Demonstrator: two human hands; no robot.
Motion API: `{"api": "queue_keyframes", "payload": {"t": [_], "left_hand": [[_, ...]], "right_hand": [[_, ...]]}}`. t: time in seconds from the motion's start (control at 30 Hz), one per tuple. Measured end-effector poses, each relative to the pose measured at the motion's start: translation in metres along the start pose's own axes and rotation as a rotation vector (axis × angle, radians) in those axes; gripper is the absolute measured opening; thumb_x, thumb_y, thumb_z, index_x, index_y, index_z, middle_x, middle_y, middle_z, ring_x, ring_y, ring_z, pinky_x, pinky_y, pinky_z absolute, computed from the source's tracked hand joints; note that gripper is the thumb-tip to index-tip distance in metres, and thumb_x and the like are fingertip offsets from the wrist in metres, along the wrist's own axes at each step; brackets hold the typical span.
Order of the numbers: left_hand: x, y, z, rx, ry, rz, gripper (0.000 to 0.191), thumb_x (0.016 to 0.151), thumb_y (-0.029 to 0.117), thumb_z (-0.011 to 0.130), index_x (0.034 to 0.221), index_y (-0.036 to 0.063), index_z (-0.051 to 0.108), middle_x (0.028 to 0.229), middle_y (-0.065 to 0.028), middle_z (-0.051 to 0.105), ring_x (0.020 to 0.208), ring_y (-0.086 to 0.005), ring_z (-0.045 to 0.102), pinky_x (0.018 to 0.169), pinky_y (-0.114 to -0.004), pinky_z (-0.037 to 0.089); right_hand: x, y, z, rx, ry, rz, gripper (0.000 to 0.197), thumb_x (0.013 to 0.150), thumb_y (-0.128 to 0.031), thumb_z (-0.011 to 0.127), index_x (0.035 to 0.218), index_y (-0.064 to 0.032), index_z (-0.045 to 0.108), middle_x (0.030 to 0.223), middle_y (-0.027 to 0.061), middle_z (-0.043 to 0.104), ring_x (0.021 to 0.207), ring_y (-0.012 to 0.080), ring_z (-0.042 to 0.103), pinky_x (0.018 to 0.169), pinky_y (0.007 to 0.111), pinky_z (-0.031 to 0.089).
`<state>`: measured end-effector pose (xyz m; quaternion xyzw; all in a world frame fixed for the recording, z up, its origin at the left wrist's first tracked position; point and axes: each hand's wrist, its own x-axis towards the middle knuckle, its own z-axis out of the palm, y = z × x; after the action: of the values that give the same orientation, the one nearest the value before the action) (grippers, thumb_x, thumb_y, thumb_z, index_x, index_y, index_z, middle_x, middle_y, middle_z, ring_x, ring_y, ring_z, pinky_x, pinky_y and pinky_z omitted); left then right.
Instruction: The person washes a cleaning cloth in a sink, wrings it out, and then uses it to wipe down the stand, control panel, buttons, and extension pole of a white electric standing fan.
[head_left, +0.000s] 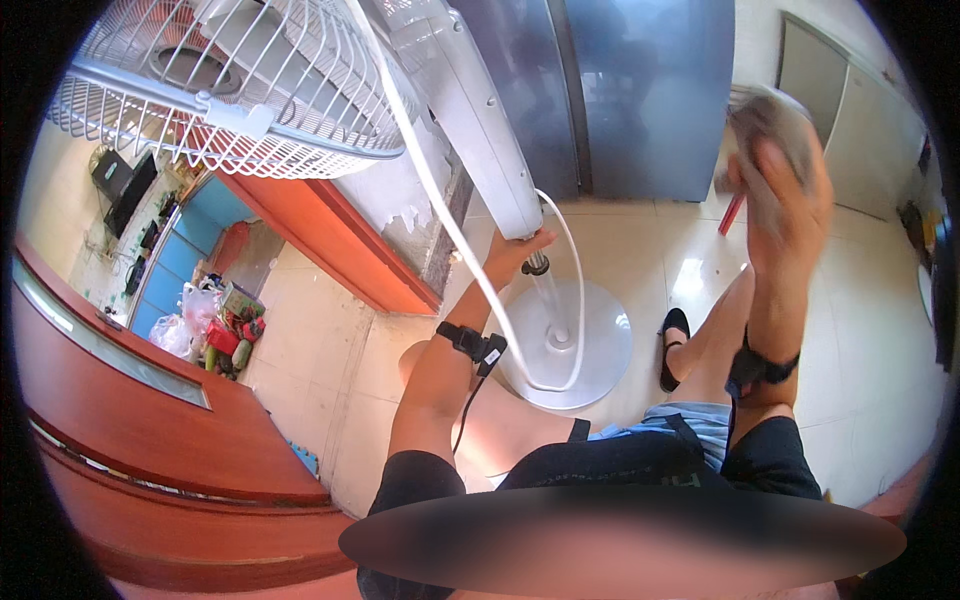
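A standing fan with a white wire cage (300, 112) leans in from the upper left. Its grey column housing (480, 127) slopes down to a short metal pole (551, 292) on a round pale base (607, 337) on the floor. My left hand (514, 259) is wrapped around the lower end of the housing, partly hidden behind it. A white power cord (450, 225) loops down over the base. Raised at the right, my right hand (787, 187) grips a crumpled grey-brown cloth (776, 135), blurred by motion and away from the fan.
A dark grey refrigerator (645, 97) stands ahead. An orange door frame (337, 240) and a peeling wall corner (420, 202) lie left of the fan. A reddish wooden door (150, 390) is at lower left. Plastic bags (187, 319) and vegetables (232, 345) sit on the floor beyond.
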<state>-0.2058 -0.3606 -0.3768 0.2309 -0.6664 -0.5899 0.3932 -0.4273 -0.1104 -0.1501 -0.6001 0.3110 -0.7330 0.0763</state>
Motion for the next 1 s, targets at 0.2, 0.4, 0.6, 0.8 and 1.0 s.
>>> {"api": "queue_keyframes", "payload": {"t": [0.2, 0.4, 0.6, 0.8, 1.0], "left_hand": [[-0.02, 0.024, 0.001, 0.024, 0.038, 0.141, 0.039, 0.083, 0.008, 0.072, 0.116, 0.0025, 0.053, 0.108, -0.0082, 0.062, 0.103, -0.0195, 0.061, 0.089, -0.034, 0.049], [-0.024, 0.041, 0.009, -0.036, -0.025, 0.167, 0.077, 0.086, 0.02, 0.072, 0.142, 0.0073, 0.021, 0.127, -0.0109, 0.048, 0.11, -0.0231, 0.056, 0.096, -0.038, 0.046], [-0.023, 0.033, 0.007, -0.128, 0.038, 0.057, 0.091, 0.085, 0.014, 0.072, 0.148, 0.0089, 0.007, 0.136, -0.0111, 0.039, 0.122, -0.0219, 0.047, 0.098, -0.037, 0.045], [-0.017, 0.02, 0.013, 0.019, 0.104, 0.125, 0.079, 0.082, 0.006, 0.074, 0.14, 0.0055, 0.022, 0.134, -0.0086, 0.042, 0.123, -0.0193, 0.045, 0.101, -0.035, 0.041], [-0.016, 0.017, 0.009, 0.059, 0.104, 0.053, 0.09, 0.079, 0.008, 0.076, 0.145, 0.0064, 0.014, 0.136, -0.0093, 0.039, 0.125, -0.0194, 0.041, 0.102, -0.034, 0.039]], "right_hand": [[0.069, 0.096, 0.086, -0.283, -0.074, -0.483, 0.038, 0.079, 0.0, 0.065, 0.115, -0.0133, 0.065, 0.101, 0.0064, 0.062, 0.087, 0.021, 0.059, 0.078, 0.029, 0.047], [0.115, 0.101, 0.164, -0.438, -0.08, -0.918, 0.039, 0.083, -0.012, 0.065, 0.121, -0.0065, 0.059, 0.117, 0.0131, 0.058, 0.105, 0.0301, 0.055, 0.09, 0.037, 0.045], [0.018, 0.189, 0.15, -0.593, -0.329, -1.034, 0.042, 0.076, -0.018, 0.072, 0.116, -0.0077, 0.064, 0.121, 0.0016, 0.06, 0.106, 0.0169, 0.053, 0.09, 0.032, 0.042], [0.068, 0.155, 0.154, -0.552, -0.245, -1.128, 0.031, 0.078, -0.008, 0.068, 0.109, -0.0071, 0.068, 0.117, 0.0025, 0.064, 0.104, 0.0171, 0.058, 0.083, 0.03, 0.045], [0.103, 0.153, 0.164, -0.421, -0.107, -1.221, 0.032, 0.084, -0.009, 0.062, 0.116, -0.0037, 0.062, 0.12, 0.011, 0.06, 0.108, 0.0277, 0.057, 0.088, 0.035, 0.045]]}}
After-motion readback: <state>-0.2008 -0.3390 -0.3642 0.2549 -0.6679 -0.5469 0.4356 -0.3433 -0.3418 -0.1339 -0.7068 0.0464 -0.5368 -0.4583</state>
